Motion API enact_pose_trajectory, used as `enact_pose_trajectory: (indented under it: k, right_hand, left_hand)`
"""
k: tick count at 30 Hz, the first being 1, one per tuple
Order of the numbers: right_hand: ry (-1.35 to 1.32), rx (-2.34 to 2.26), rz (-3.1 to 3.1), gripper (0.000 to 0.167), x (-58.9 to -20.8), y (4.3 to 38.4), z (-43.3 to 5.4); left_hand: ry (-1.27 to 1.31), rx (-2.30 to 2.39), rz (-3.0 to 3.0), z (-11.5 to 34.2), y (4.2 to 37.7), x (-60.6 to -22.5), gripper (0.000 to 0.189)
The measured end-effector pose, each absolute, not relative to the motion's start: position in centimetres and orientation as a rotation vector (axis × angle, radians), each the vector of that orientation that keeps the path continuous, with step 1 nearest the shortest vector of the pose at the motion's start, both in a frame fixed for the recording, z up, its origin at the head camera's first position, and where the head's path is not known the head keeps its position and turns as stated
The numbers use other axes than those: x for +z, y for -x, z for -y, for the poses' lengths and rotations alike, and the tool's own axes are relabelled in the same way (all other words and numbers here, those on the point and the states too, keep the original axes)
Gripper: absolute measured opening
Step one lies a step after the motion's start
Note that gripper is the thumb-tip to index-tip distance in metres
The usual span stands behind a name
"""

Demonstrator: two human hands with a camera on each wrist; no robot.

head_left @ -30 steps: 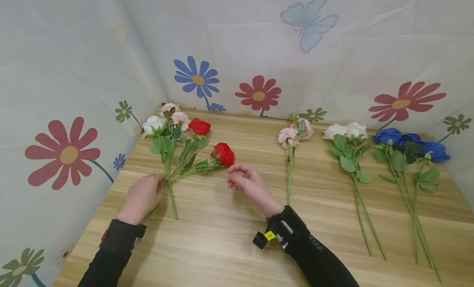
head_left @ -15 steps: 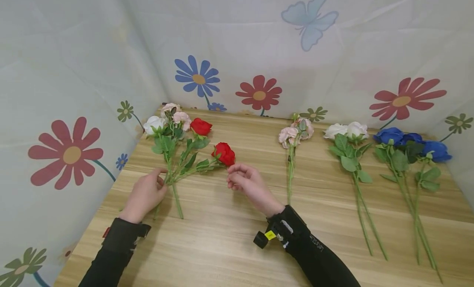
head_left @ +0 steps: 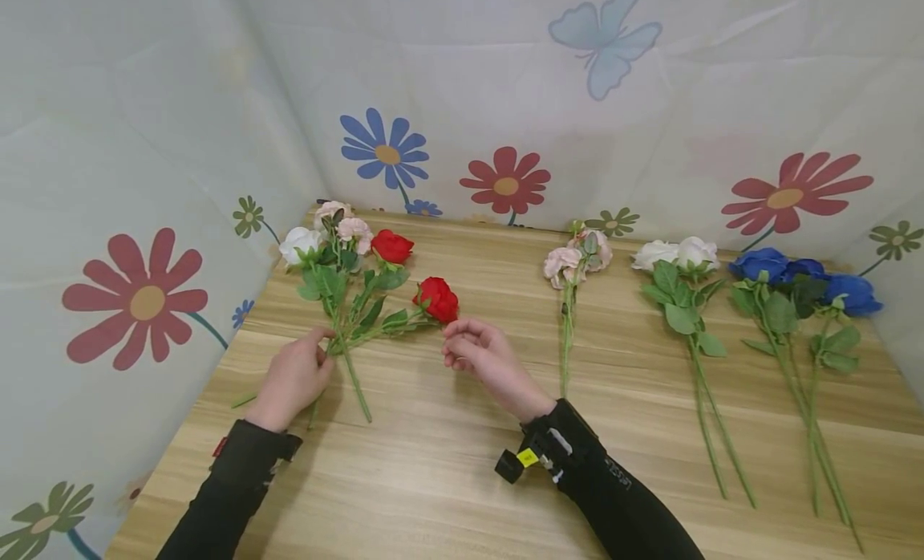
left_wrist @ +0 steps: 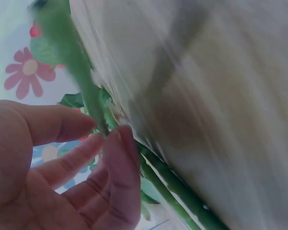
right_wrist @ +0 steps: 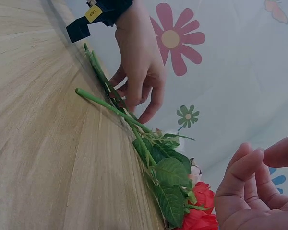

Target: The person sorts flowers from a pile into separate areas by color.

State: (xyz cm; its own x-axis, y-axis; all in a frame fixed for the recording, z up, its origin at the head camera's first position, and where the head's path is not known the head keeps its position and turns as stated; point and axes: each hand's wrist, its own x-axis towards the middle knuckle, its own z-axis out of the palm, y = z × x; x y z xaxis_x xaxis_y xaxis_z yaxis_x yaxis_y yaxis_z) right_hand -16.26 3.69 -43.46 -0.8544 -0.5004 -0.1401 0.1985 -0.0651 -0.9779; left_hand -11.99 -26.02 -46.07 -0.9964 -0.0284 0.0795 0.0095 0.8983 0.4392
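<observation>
In the head view, a bunch of artificial flowers lies at the table's left: a white rose (head_left: 299, 245), pink flowers (head_left: 354, 233) and two red roses, one upper red rose (head_left: 392, 245) and one lower red rose (head_left: 436, 299). My left hand (head_left: 292, 379) is at the crossing stems and pinches a green flower stem (left_wrist: 81, 72) between thumb and finger. More stems (left_wrist: 175, 189) run beside the fingers in the left wrist view. Just below the lower red rose hovers my right hand (head_left: 491, 367), its fingers loosely curled and nothing seen in them.
To the right lie a pink flower stalk (head_left: 566, 271), white roses (head_left: 674, 255) and blue roses (head_left: 801, 279), stems toward me. A flower-printed cloth (head_left: 447, 79) stands behind and left of the wooden table (head_left: 447, 480).
My left hand has shifted a little right, and the lower stem ends have swung right with it. A stem end now shows left of that hand. My right hand has stayed still.
</observation>
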Motion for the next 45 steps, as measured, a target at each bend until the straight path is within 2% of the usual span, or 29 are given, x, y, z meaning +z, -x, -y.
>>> enact_pose_trajectory:
  k: [15, 24, 31, 41, 45]
  right_hand:
    - [0.332, -1.957, -1.758, 0.022, -43.5, 16.3, -3.8]
    - [0.344, -1.950, -1.758, 0.017, -43.5, 16.3, -3.9]
    - [0.347, -1.952, -1.767, 0.023, -43.6, 16.4, -4.0]
    - [0.331, -1.987, -1.757, 0.013, -43.4, 16.6, -4.7]
    - [0.340, -1.989, -1.789, 0.016, -43.3, 16.8, -5.2]
  left_hand:
    - [-0.205, -0.495, 3.069, 23.9, 13.3, -45.8, 0.037]
    - [-0.235, -0.895, 3.015, 24.9, 13.0, -45.2, 0.032]
    - [-0.276, -1.212, 2.957, 25.5, 12.5, -44.7, 0.036]
    - [-0.200, -1.224, 2.901, 24.0, 12.3, -43.1, 0.035]
    - [-0.133, -1.245, 2.851, 22.8, 12.9, -42.7, 0.031]
